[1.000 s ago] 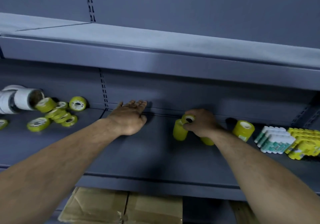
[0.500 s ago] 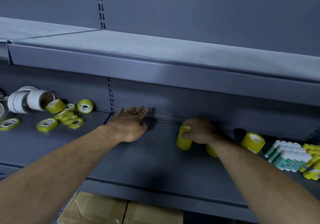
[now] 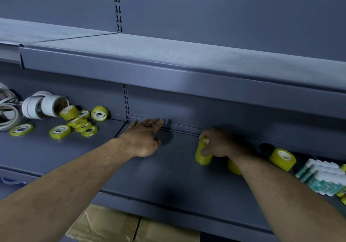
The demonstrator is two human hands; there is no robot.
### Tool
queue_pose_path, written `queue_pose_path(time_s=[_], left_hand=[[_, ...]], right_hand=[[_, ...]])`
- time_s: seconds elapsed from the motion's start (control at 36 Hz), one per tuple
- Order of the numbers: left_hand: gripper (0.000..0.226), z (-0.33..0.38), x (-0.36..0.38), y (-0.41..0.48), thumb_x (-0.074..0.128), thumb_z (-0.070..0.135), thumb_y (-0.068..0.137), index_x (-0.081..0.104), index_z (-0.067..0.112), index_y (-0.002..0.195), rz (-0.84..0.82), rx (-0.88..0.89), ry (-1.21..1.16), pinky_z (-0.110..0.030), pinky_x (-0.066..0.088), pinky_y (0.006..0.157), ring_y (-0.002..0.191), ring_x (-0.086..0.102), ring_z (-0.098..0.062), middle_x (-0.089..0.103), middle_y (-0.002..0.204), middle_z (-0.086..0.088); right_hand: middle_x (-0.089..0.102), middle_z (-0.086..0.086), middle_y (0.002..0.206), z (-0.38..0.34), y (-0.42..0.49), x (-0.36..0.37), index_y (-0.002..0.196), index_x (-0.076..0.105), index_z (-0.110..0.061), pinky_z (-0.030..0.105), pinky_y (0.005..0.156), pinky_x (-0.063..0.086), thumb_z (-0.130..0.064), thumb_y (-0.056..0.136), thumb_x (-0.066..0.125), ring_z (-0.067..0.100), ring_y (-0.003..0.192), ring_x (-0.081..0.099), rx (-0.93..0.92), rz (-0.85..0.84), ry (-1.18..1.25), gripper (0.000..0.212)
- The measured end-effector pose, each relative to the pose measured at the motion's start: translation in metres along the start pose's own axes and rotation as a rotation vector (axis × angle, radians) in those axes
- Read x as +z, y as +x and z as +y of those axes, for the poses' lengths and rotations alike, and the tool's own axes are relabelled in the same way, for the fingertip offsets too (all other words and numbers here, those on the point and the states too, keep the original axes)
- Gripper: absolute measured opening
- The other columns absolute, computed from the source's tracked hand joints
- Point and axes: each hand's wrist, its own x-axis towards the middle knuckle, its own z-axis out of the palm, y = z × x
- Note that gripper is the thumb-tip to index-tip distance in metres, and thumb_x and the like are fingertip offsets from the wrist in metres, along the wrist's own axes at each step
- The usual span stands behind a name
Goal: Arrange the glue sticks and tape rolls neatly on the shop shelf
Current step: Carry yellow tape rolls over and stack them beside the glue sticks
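Kept right hand [image 3: 217, 143] clenched round yellow tape stack [image 3: 203, 158]; left hand [image 3: 142, 138] stayed flat, fingers straight, at nine o'clock. Grey metal shelf [image 3: 168, 176]; cardboard box [image 3: 104, 225] at six o'clock.

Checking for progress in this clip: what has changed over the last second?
Hardly anything. The right hand keeps its grip on the yellow tape stack; only the camera view shifted. The left hand stays flat on the shelf, and the loose tape rolls lie unmoved.
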Motion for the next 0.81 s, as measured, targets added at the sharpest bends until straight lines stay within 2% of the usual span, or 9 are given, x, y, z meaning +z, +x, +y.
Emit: queue_pose_path(time_s=[0.14,0.31,0.39,0.53,0.64,0.75,0.81], left_hand=[[0.075,-0.003,0.003,-0.003,0.037,0.040,0.099,-0.009,0.032,0.158,-0.002,-0.002,0.007,-0.040,-0.005,0.124,0.152,-0.008,-0.009,-0.006,0.166,0.009],[0.077,-0.008,0.007,-0.003,0.038,0.042,0.097,-0.009,0.033,0.158,-0.001,-0.017,0.012,-0.039,-0.005,0.124,0.152,-0.008,-0.011,-0.005,0.166,0.006],[0.079,-0.010,0.008,-0.004,0.040,0.044,0.097,-0.009,0.033,0.158,0.006,-0.024,0.021,-0.040,-0.004,0.124,0.152,-0.007,-0.011,-0.005,0.166,0.006],[0.081,-0.013,0.011,-0.006,0.043,0.044,0.096,-0.009,0.034,0.158,0.013,-0.037,0.017,-0.039,-0.003,0.124,0.152,-0.006,-0.012,-0.004,0.166,0.006],[0.082,-0.014,0.013,-0.009,0.044,0.044,0.096,-0.008,0.033,0.158,0.016,-0.048,0.010,-0.039,-0.003,0.124,0.153,-0.005,-0.013,-0.003,0.167,0.005],[0.082,-0.014,0.012,-0.014,0.045,0.046,0.096,-0.007,0.031,0.158,0.014,-0.050,0.019,-0.040,-0.003,0.124,0.153,-0.004,-0.013,-0.001,0.167,0.005],[0.083,-0.015,0.013,-0.015,0.046,0.047,0.096,-0.006,0.031,0.158,0.017,-0.055,0.017,-0.040,-0.002,0.124,0.153,-0.004,-0.012,-0.001,0.167,0.005]], right_hand=[[0.059,-0.001,0.114,-0.001,0.001,-0.001,0.124,0.064,-0.022,0.025,0.078,0.051,-0.022,0.067,0.085,0.016,0.097,0.058,-0.013,-0.011,-0.014,0.061],[0.059,0.000,0.118,0.000,0.002,-0.003,0.126,0.063,-0.021,0.029,0.085,0.053,-0.026,0.063,0.091,0.016,0.102,0.058,-0.014,-0.049,0.001,0.069],[0.058,-0.001,0.114,-0.002,0.002,-0.005,0.125,0.063,-0.020,0.028,0.084,0.053,-0.027,0.062,0.092,0.017,0.101,0.059,-0.020,-0.056,-0.011,0.070],[0.062,0.000,0.106,-0.006,0.002,-0.005,0.118,0.066,-0.018,0.028,0.076,0.054,-0.023,0.062,0.089,0.017,0.092,0.062,-0.015,-0.050,-0.034,0.061],[0.064,0.001,0.103,-0.007,0.003,-0.005,0.109,0.067,-0.019,0.032,0.076,0.058,-0.022,0.061,0.088,0.018,0.089,0.064,-0.023,-0.061,-0.043,0.052],[0.063,-0.003,0.095,-0.007,0.005,-0.007,0.099,0.066,-0.022,0.026,0.065,0.050,-0.021,0.059,0.088,0.015,0.083,0.060,-0.060,-0.074,-0.038,0.046],[0.063,-0.004,0.099,-0.006,0.006,-0.007,0.104,0.067,-0.023,0.025,0.066,0.047,-0.019,0.060,0.087,0.015,0.085,0.060,-0.085,-0.081,-0.024,0.048]])
